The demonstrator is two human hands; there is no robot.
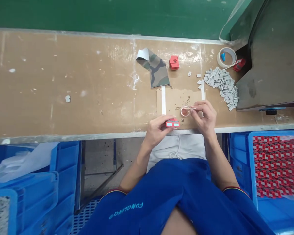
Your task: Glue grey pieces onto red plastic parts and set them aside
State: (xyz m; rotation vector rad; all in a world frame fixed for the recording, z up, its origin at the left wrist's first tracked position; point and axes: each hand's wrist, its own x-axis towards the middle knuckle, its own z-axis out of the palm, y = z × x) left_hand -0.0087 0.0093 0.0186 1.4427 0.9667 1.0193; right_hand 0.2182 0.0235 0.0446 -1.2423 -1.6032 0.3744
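The person's left hand [157, 131] holds a red plastic block [172, 123] at the near edge of the cardboard sheet [178, 101]. The fingers are closed around the block, with the thumb on top, and its upper face carries two pale blue rectangular patches. The block is gripped in the air or resting lightly on the sheet; the view does not settle which.

The right hand [203, 118] is over the sheet's right half, with its thumb and forefinger pinched together on a thin pale strip [192, 108]. The strip points left, across a small white ring [185, 111] lying just beside the fingertips. The ring may be a narrow roll of tape, but it is too small to tell.

Two white strips [163, 100] [203, 90] run along the sheet's left and right edges. Small dark crumbs are scattered on the sheet's surface.

Beyond the sheet's far edge lie a folded piece of camouflage fabric [155, 68] and a second red block [173, 62]. Beyond its far right corner is a heap of small grey pieces [221, 86], next to a tape roll [226, 57] with a blue cone [222, 57] inside it.

Below the sheet, past the bench edge [88, 134], a blue crate [278, 166] at the right holds rows of red-and-white parts.
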